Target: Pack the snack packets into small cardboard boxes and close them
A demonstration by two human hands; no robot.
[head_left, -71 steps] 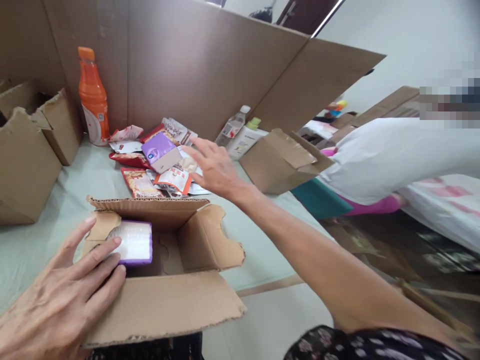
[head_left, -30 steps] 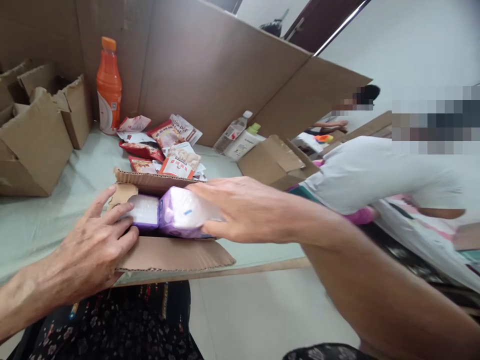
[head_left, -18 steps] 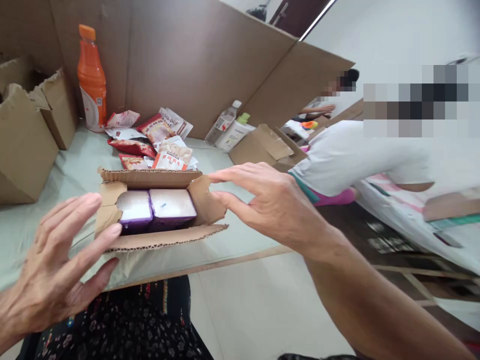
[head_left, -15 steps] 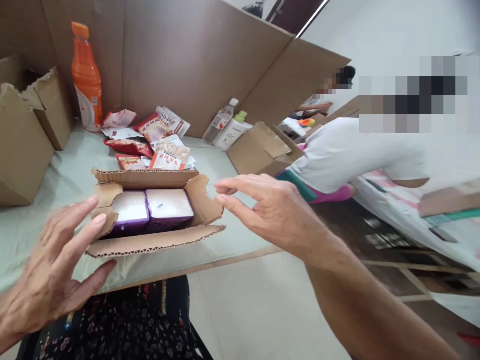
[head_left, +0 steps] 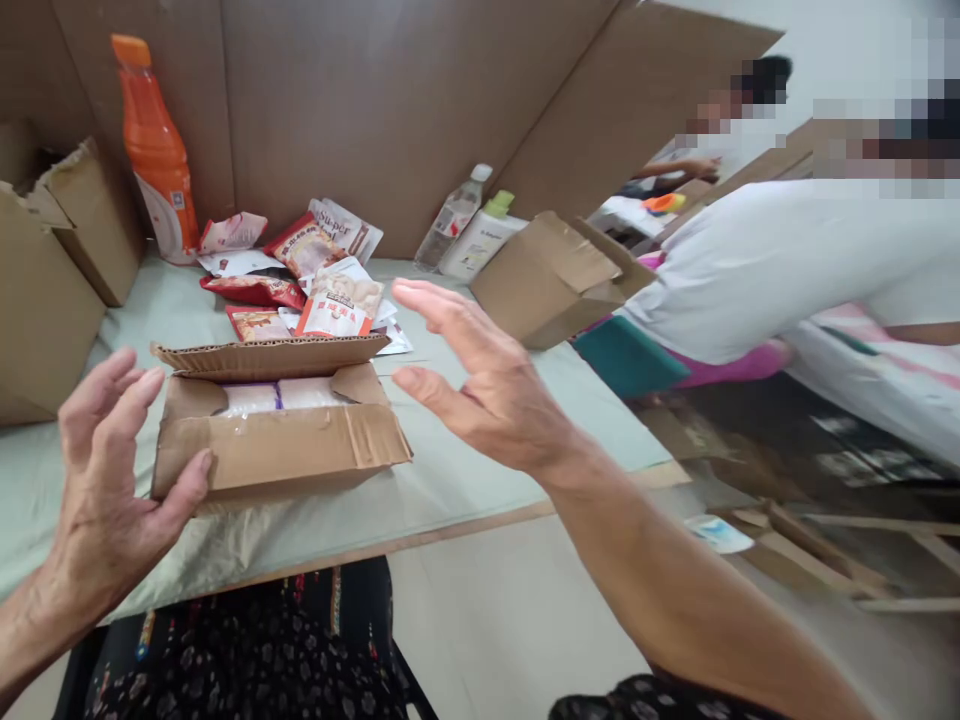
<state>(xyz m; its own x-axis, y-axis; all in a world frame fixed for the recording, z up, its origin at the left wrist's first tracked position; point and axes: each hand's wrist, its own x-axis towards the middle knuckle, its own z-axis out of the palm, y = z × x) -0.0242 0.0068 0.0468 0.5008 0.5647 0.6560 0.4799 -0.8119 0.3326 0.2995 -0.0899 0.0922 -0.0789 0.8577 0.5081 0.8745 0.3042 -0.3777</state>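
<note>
A brown cardboard box (head_left: 289, 450) sits near the table (head_left: 480, 480)'s front edge, its long side running roughly along it. Its top gapes partly, the far flap (head_left: 270, 362) raised, corrugated rim showing. Inside, two white-topped packs (head_left: 307, 394) with purple edging lie side by side, partly hidden by cardboard.

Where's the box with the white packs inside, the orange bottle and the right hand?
Box (head_left: 277, 448): head view, on its near cardboard side.
Orange bottle (head_left: 156, 150): head view, about halfway up.
Right hand (head_left: 491, 393): head view, on the back of the hand.
</note>
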